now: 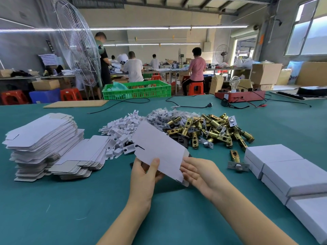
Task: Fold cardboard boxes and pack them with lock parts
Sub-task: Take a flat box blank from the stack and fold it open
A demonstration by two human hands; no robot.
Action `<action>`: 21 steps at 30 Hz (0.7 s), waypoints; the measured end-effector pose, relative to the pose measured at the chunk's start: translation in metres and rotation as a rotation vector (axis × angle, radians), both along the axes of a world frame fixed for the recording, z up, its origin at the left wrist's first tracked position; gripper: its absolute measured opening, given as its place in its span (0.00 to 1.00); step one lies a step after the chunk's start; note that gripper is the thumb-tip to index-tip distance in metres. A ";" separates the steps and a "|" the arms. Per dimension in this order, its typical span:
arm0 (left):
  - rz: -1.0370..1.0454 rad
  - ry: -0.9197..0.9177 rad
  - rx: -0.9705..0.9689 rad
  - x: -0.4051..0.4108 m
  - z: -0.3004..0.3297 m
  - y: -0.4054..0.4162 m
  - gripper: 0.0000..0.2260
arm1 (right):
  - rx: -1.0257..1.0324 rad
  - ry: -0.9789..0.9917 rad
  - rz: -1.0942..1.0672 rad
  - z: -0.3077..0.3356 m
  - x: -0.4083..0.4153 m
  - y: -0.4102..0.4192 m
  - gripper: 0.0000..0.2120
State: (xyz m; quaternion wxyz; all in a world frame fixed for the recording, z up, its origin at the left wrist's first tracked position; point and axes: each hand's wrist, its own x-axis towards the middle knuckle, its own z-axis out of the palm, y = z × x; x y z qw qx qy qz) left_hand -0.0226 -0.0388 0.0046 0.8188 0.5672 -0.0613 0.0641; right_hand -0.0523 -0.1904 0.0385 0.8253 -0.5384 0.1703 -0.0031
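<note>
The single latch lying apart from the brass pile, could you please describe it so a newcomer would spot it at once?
Start at the heap of brass latches in the middle of the green table. Look nearer, toward the closed white boxes on the right. The lone latch lies beside them, away from the heap, silver faceplate facing the person.

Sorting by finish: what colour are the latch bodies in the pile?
Brass gold, in the head view: latch pile.

A flat white box blank (157, 147) tilts above the table, brass latches (212, 131) heaped behind.

White box blank (157, 147), brass latches (212, 131), teal table (70, 209)
</note>
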 end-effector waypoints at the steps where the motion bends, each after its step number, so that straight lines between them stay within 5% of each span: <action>1: -0.007 -0.012 0.010 0.000 0.000 0.000 0.10 | 0.045 0.013 0.005 0.003 0.000 -0.002 0.09; 15: -0.101 0.007 -0.156 -0.010 0.008 -0.017 0.10 | -0.422 -0.535 -0.006 -0.004 -0.003 0.012 0.07; 21: 0.035 0.163 -0.383 -0.009 0.017 -0.011 0.33 | -0.871 -0.618 -0.032 -0.026 -0.003 0.017 0.07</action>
